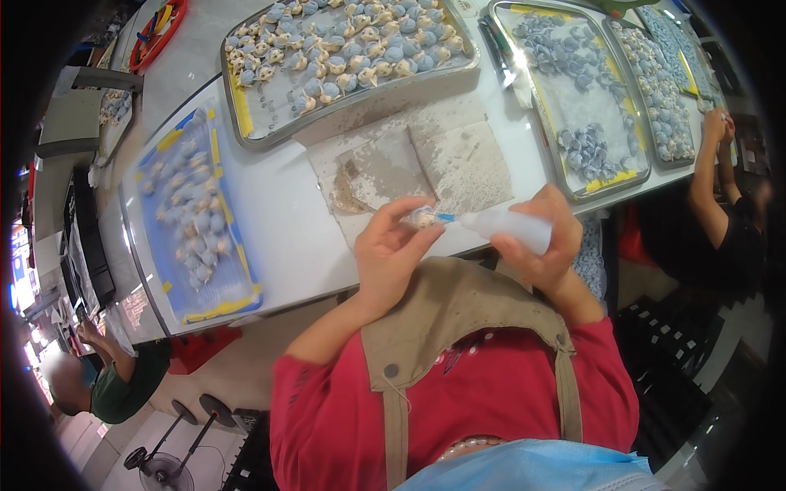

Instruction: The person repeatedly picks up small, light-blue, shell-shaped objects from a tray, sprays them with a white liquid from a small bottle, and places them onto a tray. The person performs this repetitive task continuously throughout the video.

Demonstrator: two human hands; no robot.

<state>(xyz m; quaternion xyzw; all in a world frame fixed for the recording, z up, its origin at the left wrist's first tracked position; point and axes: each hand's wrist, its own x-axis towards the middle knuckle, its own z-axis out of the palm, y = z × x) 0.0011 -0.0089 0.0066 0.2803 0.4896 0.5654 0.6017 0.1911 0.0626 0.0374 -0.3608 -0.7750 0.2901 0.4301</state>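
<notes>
Clearly, the left grip (391, 258) pinches a small figurine (424, 218) at its fingertips (433, 235), right grip (555, 239) clasping a bottle (517, 230)

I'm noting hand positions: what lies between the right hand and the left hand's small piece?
In the head view: the blue tip of the pale bottle that the right hand holds.

A small cream piece (424, 218) lies just left of a whitish squeeze bottle (522, 231), tilted sideways. Its blue nozzle (444, 218) points leftward at the piece.
</notes>
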